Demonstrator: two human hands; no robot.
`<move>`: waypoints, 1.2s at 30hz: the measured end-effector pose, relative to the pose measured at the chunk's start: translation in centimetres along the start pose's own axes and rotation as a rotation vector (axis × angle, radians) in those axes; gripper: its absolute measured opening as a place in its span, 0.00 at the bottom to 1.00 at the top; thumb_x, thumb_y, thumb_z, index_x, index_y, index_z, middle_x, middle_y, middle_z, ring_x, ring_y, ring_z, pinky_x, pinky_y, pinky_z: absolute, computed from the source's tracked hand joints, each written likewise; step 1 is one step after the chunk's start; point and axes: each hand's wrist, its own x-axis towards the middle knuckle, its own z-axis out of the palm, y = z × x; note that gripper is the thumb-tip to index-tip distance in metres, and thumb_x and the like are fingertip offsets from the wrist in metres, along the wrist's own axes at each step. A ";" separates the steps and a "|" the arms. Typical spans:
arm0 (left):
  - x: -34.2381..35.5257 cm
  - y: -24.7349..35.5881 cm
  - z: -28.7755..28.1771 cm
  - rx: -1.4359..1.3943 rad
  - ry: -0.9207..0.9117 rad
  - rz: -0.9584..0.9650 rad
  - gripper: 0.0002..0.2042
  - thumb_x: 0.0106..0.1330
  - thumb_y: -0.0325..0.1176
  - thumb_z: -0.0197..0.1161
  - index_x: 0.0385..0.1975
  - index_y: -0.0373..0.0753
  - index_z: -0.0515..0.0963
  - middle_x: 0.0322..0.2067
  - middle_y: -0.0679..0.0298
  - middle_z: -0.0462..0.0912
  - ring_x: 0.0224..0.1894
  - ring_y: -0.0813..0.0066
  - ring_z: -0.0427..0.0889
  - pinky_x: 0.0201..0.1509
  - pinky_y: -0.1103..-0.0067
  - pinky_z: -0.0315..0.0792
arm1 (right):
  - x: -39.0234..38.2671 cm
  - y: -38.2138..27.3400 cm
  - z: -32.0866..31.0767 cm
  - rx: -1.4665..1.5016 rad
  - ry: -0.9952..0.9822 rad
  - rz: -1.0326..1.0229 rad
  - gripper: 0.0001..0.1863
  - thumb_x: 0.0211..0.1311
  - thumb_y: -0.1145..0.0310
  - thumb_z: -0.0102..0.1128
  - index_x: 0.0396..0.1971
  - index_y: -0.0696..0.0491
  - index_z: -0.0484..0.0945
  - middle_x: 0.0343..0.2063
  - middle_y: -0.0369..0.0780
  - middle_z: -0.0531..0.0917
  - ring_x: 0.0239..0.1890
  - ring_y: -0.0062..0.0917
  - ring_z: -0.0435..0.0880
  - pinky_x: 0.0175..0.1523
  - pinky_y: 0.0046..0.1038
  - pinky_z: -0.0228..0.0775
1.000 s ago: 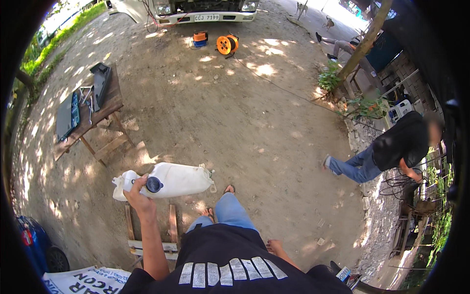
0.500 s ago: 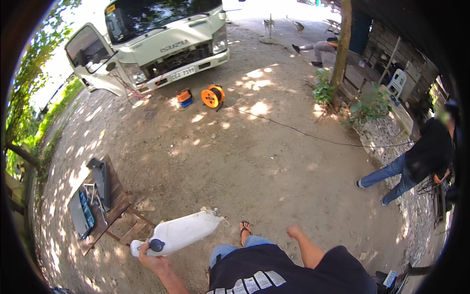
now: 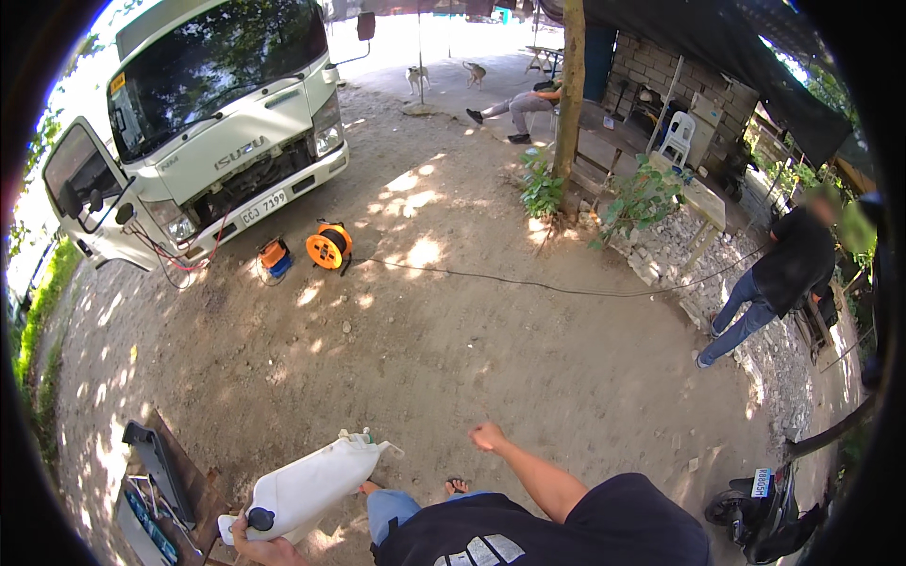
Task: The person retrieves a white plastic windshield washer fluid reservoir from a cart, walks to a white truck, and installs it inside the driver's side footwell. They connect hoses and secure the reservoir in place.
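Observation:
My left hand (image 3: pixel 264 549) is closed on the capped end of a long white plastic fluid tank (image 3: pixel 316 479), which I carry tilted at my left side. The tank has a round black cap (image 3: pixel 260 520) next to my fingers. Its other end points away from me and to the right. My right hand (image 3: pixel 487 436) hangs in front of me over the dirt, fingers curled, with nothing visible in it. Left of the tank, a low wooden table (image 3: pixel 209 505) bears a dark grey trim piece (image 3: pixel 162 470), several wrenches (image 3: pixel 170 505) and a tool case (image 3: pixel 146 528).
A white truck (image 3: pixel 226 141) with its front panel off and door open stands far left. Before it are an orange-and-blue device (image 3: pixel 275 257) and an orange cable reel (image 3: pixel 328 247). Its black cord (image 3: pixel 528 282) crosses the ground. A person (image 3: pixel 788 269) stands right; a motorcycle (image 3: pixel 769 519) is nearer.
My view has turned right and up, so the truck and reel sit further left. I have stepped forward with the tank still in my left hand; my right arm has swung forward.

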 end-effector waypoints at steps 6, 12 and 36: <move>9.1 -3.1 1.6 -0.026 -0.077 -0.081 0.06 0.60 0.35 0.61 0.32 0.40 0.75 0.34 0.67 0.77 0.40 0.71 0.81 0.49 0.71 0.77 | -0.6 8.5 1.8 -0.203 0.023 0.263 0.17 0.67 0.60 0.63 0.41 0.59 0.86 0.32 0.44 0.90 0.27 0.30 0.89 0.32 0.34 0.82; 18.1 -4.0 6.3 -0.024 -0.122 -0.178 0.05 0.58 0.31 0.61 0.30 0.41 0.74 0.33 0.66 0.77 0.40 0.70 0.82 0.50 0.72 0.78 | -3.4 5.9 6.4 0.093 0.178 0.541 0.15 0.69 0.64 0.62 0.43 0.62 0.86 0.36 0.46 0.90 0.31 0.33 0.90 0.33 0.35 0.84; 50.3 -1.1 18.1 -0.036 -0.193 -0.222 0.14 0.59 0.38 0.60 0.39 0.36 0.74 0.38 0.60 0.79 0.44 0.63 0.83 0.52 0.66 0.79 | 6.4 -3.6 19.8 -0.197 0.169 0.726 0.19 0.67 0.55 0.59 0.33 0.56 0.89 0.32 0.44 0.90 0.36 0.34 0.90 0.43 0.41 0.81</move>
